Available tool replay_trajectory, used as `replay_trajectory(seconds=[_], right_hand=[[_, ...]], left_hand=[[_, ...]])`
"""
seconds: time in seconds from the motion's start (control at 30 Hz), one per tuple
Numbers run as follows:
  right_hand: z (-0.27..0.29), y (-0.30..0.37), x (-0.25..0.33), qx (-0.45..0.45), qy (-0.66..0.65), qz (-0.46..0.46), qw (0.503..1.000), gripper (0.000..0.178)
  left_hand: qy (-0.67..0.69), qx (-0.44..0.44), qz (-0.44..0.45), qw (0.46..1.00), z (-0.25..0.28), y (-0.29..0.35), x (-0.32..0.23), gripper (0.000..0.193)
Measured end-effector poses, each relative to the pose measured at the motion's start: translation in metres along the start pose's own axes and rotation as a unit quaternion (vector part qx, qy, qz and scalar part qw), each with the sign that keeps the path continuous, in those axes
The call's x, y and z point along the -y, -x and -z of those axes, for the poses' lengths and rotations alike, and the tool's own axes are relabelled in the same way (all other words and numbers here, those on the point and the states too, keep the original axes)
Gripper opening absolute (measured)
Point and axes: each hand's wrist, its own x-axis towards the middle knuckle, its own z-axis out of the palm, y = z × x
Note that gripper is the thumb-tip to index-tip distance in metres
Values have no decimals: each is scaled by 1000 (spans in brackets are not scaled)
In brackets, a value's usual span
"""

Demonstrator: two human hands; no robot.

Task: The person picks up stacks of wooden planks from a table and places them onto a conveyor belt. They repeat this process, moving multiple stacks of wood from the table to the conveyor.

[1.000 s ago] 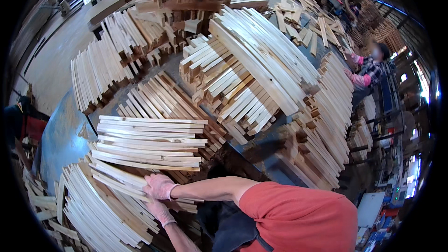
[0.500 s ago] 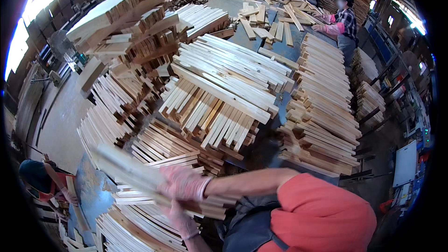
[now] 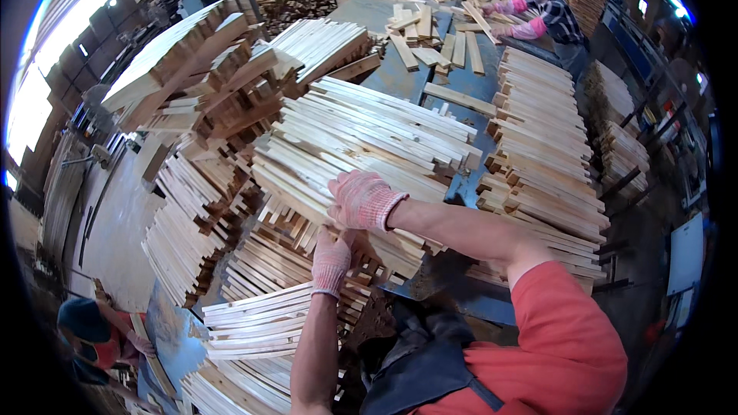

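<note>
Both my hands wear pinkish, worn knit gloves and are on a row of pale wooden strips [image 3: 296, 198] lying at the near edge of a crosswise layer on a stack. My right hand [image 3: 361, 200] curls over the top of these strips, about halfway along. Close below it, my left hand [image 3: 332, 261] grips their near side, with the thumb up against the edge. Behind them lie more pale strips [image 3: 377, 119], side by side in the same layer. Under this layer, the ends of lower strips are partly hidden by my hands and arms.
A long row of stacked strips [image 3: 546, 154] runs along the right. Uneven timber piles [image 3: 192, 54] rise at the left. Nearer me lie more strips [image 3: 257, 319]. One co-worker [image 3: 553, 11] handles loose boards on the blue table [image 3: 465, 84]; another person [image 3: 104, 338] holds a board at lower left.
Both hands have carried the wooden strips from the lower left, up and away from me, onto the near edge of the stack. The far co-worker's arms have shifted left.
</note>
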Motion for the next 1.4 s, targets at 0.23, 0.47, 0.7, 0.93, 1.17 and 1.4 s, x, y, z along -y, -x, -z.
replay_trajectory(seconds=[0.23,0.47,0.7,0.93,1.17,1.4], right_hand=[[5,-15,-131,-320,-11,27,947,65],[40,-81,-227,-58,-77,-322,942,73],[10,-102,-229,-128,59,-269,953,59],[22,-101,-98,-329,-132,80,932,65],[-10,-103,191,-77,-259,417,868,52],[-236,-136,295,268,-158,134,941,78]], left_hand=[[203,32,56,977,-7,4,-13,67],[226,-11,24,974,-35,-16,-24,52],[94,-30,47,994,-33,21,-84,77],[270,-199,-106,936,8,74,18,61],[196,-556,66,805,57,181,202,70],[87,-395,369,837,61,167,324,105]])
